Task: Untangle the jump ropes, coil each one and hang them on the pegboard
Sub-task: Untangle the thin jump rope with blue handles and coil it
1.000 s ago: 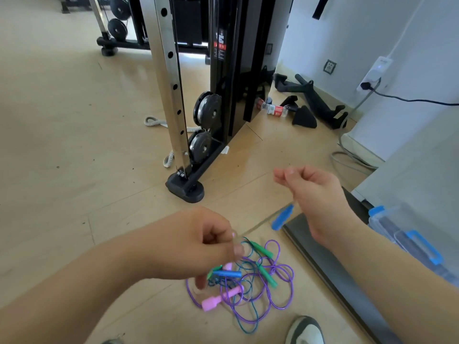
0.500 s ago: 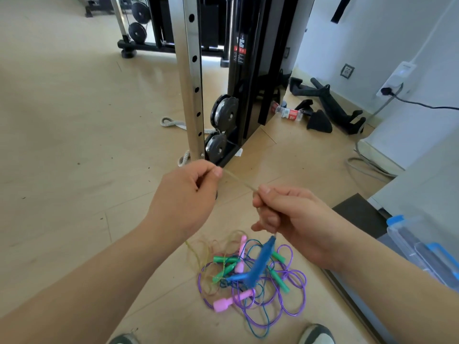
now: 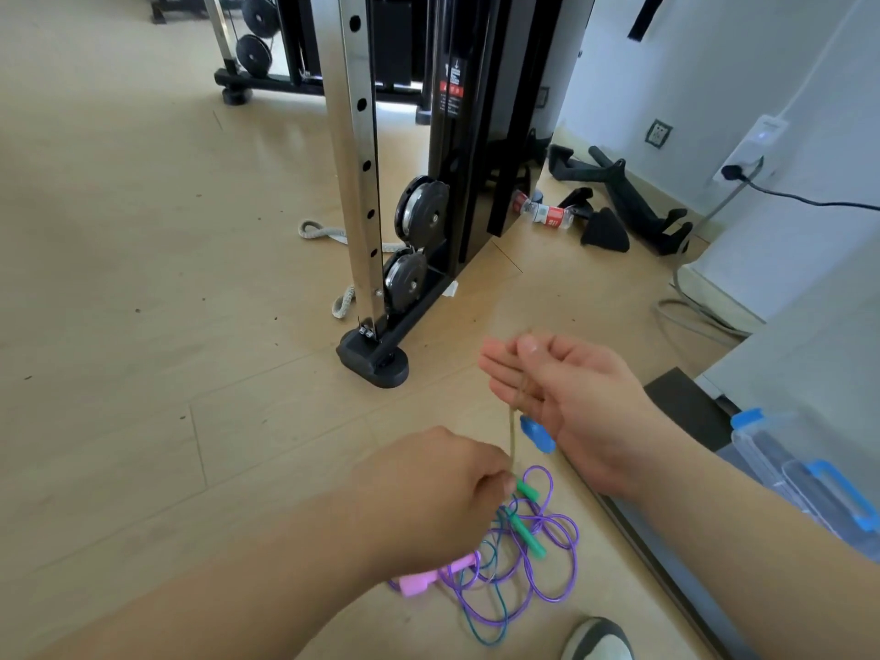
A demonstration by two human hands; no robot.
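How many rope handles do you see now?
4: blue handle by the right hand, upper green handle, lower green handle in the tangle, pink handle beside the left hand. Others may be hidden.

I see pale wood-plank floor (image 3: 143,231). Tangle of jump ropes (image 3: 538,559) lies on it near bottom: purple and teal cords, pink handle (image 3: 419,581), green handles (image 3: 528,540). Shoe (image 3: 600,640) just beside tangle. Black machine foot (image 3: 374,362) stands mid-floor, grey rope (image 3: 314,231) behind it. Plastic bottle (image 3: 545,214) and black grips (image 3: 619,183) lie near wall. Grey cable (image 3: 690,316) looped at right, dark mat (image 3: 681,402) below it.
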